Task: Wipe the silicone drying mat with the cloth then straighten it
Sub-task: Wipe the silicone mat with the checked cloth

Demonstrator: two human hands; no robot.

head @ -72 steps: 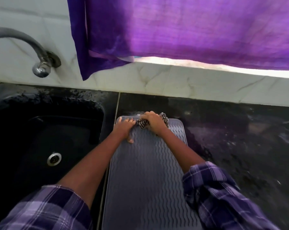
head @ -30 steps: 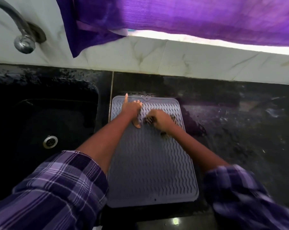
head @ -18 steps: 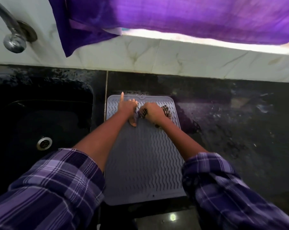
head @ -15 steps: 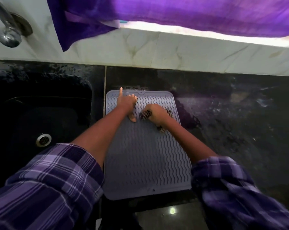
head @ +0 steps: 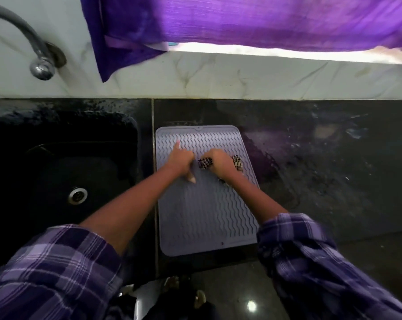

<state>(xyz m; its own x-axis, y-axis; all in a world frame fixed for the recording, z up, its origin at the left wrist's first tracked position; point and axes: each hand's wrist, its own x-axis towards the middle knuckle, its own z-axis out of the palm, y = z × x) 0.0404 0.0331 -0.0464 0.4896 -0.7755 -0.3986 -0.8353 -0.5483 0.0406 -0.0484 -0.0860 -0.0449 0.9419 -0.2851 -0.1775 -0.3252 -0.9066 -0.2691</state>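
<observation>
Right grip (head: pixel 220 166) around cloth (head: pixel 205 163)

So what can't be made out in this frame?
- Most of the cloth: bunched under the right hand, head view.
- Mat near right corner: covered by the right sleeve.
- Left hand finger contact: motion-blurred.
- Faucet base: cut off at the left edge.

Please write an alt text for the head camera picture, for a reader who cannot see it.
A person's right hand presses a checked cloth on a grey silicone drying mat lying on a black counter, while the left hand rests on the mat. A black sink lies to the left, below a tap; a purple curtain hangs behind.
</observation>
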